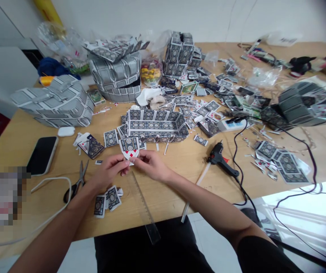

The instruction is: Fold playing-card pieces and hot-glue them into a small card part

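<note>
Between my left hand (115,165) and my right hand (151,165) is a playing card (130,146), pinched at its lower edge by both. Its patterned back faces up in the upper part, and a strip with red diamonds shows below. Just beyond it stands an open rectangular box (157,127) built from folded playing cards. A clear ruler (145,208) lies below my hands and overhangs the table edge. Several cut card pieces (113,198) lie near my left forearm, and black scissors (80,182) rest left of it.
A black glue gun (222,159) with its cord lies on the right. A phone (42,155) and a white case (66,131) are at left. Card-built shapes, such as a tower (178,55) and a round basket (116,72), stand behind scattered cards (208,110).
</note>
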A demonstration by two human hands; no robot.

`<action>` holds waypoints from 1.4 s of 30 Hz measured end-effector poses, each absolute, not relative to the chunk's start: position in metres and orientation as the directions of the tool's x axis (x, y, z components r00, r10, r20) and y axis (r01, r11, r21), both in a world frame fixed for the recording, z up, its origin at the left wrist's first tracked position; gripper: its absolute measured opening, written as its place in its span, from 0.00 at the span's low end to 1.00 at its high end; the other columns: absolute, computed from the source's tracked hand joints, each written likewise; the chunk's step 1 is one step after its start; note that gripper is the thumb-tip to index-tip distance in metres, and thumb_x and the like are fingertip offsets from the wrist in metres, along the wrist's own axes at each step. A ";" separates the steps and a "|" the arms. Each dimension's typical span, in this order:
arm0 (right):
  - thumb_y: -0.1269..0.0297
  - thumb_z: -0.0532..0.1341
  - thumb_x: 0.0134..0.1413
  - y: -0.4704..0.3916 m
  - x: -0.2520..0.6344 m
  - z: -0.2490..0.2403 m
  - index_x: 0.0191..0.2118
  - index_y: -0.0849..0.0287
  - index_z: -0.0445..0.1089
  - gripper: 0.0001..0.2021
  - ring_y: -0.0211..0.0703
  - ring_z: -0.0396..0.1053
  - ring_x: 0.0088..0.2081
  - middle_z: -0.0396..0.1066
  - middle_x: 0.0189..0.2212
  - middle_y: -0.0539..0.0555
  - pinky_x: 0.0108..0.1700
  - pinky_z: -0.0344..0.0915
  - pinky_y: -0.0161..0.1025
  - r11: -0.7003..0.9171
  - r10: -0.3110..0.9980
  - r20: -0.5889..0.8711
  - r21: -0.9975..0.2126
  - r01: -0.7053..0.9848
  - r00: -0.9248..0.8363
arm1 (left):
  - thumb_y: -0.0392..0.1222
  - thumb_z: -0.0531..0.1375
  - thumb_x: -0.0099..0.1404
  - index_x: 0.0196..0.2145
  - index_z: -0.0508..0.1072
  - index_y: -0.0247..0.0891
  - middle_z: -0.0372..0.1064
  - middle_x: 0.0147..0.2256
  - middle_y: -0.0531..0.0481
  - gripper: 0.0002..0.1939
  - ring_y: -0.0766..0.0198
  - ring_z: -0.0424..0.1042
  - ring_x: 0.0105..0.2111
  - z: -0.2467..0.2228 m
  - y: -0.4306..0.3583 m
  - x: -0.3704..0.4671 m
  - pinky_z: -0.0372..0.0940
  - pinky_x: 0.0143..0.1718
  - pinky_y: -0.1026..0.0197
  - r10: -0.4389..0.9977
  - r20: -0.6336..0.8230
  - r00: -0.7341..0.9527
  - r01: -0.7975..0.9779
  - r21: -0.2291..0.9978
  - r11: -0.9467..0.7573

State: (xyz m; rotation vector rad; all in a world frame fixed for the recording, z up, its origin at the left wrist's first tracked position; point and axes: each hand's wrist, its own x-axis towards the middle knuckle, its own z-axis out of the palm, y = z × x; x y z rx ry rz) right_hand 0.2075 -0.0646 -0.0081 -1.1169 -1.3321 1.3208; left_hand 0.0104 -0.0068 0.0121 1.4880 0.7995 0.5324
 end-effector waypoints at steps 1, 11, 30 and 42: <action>0.38 0.66 0.63 -0.065 0.207 -0.008 0.31 0.59 0.69 0.26 0.37 0.54 0.29 0.61 0.25 0.47 0.32 0.53 0.37 0.012 0.986 0.014 -1.000 -0.014 -0.168 | 0.51 0.65 0.68 0.25 0.76 0.37 0.70 0.22 0.52 0.17 0.65 0.67 0.23 0.012 -0.006 0.010 0.62 0.26 0.63 0.762 -0.131 0.634 0.152 0.987 0.043; 0.39 0.68 0.61 -0.065 0.207 -0.006 0.27 0.57 0.63 0.26 0.34 0.49 0.26 0.53 0.24 0.44 0.29 0.47 0.36 -0.007 0.984 0.005 -0.998 -0.069 -0.180 | 0.47 0.68 0.69 0.30 0.74 0.39 0.69 0.25 0.56 0.13 0.67 0.66 0.26 0.004 0.002 0.006 0.61 0.31 0.63 0.850 -0.021 0.527 0.024 1.000 0.011; 0.36 0.66 0.60 -0.065 0.209 -0.004 0.29 0.58 0.65 0.27 0.35 0.51 0.27 0.54 0.24 0.44 0.29 0.49 0.37 -0.020 0.987 -0.013 -0.999 -0.043 -0.163 | 0.50 0.65 0.72 0.28 0.77 0.38 0.72 0.25 0.53 0.17 0.65 0.69 0.28 0.018 0.001 0.008 0.65 0.33 0.63 0.802 -0.020 0.596 0.134 0.988 -0.075; 0.38 0.66 0.62 -0.066 0.207 0.003 0.30 0.58 0.68 0.26 0.36 0.54 0.28 0.61 0.24 0.46 0.31 0.53 0.37 -0.013 0.988 -0.005 -0.999 -0.050 -0.158 | 0.54 0.65 0.70 0.27 0.76 0.38 0.72 0.24 0.52 0.19 0.65 0.69 0.25 0.019 -0.001 0.007 0.66 0.28 0.63 0.743 -0.063 0.666 0.188 0.978 -0.085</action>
